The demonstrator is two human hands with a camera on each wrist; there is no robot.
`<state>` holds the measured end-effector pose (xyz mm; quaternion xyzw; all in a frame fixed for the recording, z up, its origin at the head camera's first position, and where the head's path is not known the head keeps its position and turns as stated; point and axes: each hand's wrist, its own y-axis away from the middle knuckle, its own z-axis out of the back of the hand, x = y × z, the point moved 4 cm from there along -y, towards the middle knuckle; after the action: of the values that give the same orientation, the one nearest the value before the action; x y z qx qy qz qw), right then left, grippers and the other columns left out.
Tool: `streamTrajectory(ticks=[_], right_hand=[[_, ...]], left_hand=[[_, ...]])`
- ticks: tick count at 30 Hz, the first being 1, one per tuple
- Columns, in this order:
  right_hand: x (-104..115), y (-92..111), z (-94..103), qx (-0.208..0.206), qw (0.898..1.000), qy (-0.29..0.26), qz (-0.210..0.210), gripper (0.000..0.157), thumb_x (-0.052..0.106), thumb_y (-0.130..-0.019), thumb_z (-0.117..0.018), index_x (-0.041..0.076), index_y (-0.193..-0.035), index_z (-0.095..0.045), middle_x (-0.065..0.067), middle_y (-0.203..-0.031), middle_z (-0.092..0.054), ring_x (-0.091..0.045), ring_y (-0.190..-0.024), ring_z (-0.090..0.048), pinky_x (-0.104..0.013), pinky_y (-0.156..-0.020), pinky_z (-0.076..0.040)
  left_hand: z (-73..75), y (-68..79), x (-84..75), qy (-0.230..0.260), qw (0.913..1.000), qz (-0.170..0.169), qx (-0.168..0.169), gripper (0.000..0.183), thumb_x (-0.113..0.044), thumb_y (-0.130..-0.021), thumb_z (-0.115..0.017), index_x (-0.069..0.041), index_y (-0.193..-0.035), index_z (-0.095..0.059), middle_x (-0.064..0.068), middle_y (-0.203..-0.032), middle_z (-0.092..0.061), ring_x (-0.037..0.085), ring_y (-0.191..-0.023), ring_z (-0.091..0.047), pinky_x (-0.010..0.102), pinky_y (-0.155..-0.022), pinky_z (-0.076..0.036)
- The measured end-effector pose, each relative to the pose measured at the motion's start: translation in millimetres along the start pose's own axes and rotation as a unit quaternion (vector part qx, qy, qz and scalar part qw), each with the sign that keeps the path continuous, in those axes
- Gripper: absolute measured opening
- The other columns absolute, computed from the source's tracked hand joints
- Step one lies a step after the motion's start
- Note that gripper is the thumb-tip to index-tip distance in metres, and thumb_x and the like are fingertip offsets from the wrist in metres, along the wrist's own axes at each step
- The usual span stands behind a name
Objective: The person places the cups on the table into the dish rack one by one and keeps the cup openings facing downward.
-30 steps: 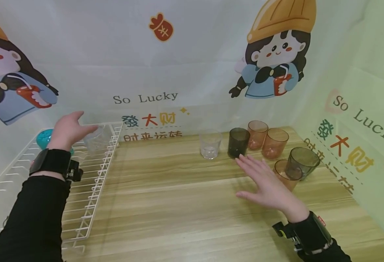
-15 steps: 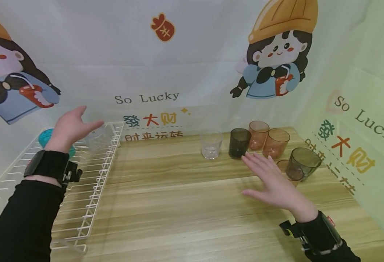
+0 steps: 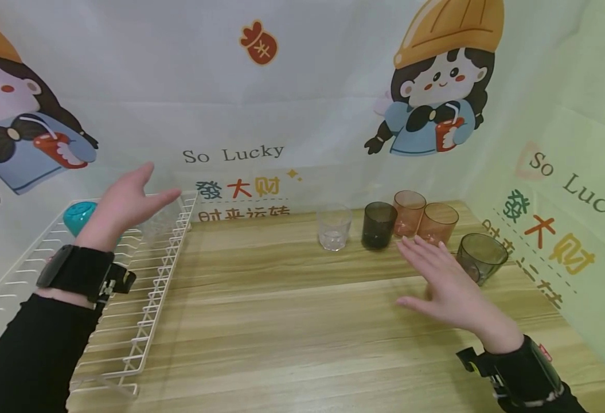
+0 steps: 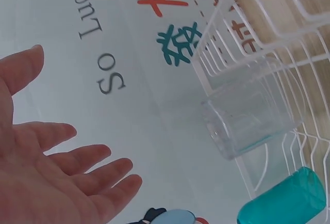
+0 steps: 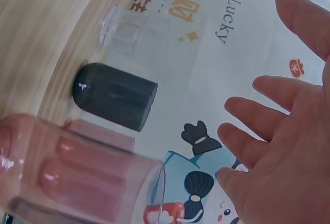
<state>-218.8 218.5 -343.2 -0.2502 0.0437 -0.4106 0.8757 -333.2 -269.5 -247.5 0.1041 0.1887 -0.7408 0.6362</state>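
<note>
My left hand [image 3: 129, 201] hovers over the far end of the white wire rack [image 3: 147, 321], fingers spread and holding nothing. Just beyond it in the rack is a clear glass [image 4: 252, 110], partly hidden by the hand in the head view; a turquoise glass [image 3: 79, 217] stands beside it. My right hand [image 3: 452, 287] hangs over the table with straight fingers, nothing in its grasp. It is nearest to the pinkish-amber glasses [image 3: 438, 222] and an olive-tinted glass [image 3: 483, 257]. A dark grey glass [image 3: 379, 225] and another clear glass [image 3: 334, 228] stand to its left.
The wood-grain table [image 3: 281, 332] stretches between the rack and the coloured glasses. A printed cloth [image 3: 323, 132] with cartoon figures and lettering hangs right behind the table and along its right side. The rack runs along the table's left side.
My left hand has shifted a little right and up above the rack. The right hand has drifted right, and now covers the front amber glass in the head view.
</note>
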Motion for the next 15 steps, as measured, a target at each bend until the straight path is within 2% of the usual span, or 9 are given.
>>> streamTrajectory(ticks=[15], right_hand=[[-13,12,14.1,-0.009,1.0,0.009,-0.009,0.086,0.04,-0.071,-0.075,-0.002,-0.138,-0.041,-0.018,-0.141,-0.038,-0.035,-0.129,-0.03,-0.053,-0.109,-0.009]], left_hand=[[-14.7,19.1,-36.1,-0.013,0.9973,-0.053,0.049,0.092,-0.057,-0.092,-0.042,0.005,-0.147,-0.003,0.027,-0.149,-0.007,0.041,-0.134,-0.007,0.056,-0.107,-0.011]])
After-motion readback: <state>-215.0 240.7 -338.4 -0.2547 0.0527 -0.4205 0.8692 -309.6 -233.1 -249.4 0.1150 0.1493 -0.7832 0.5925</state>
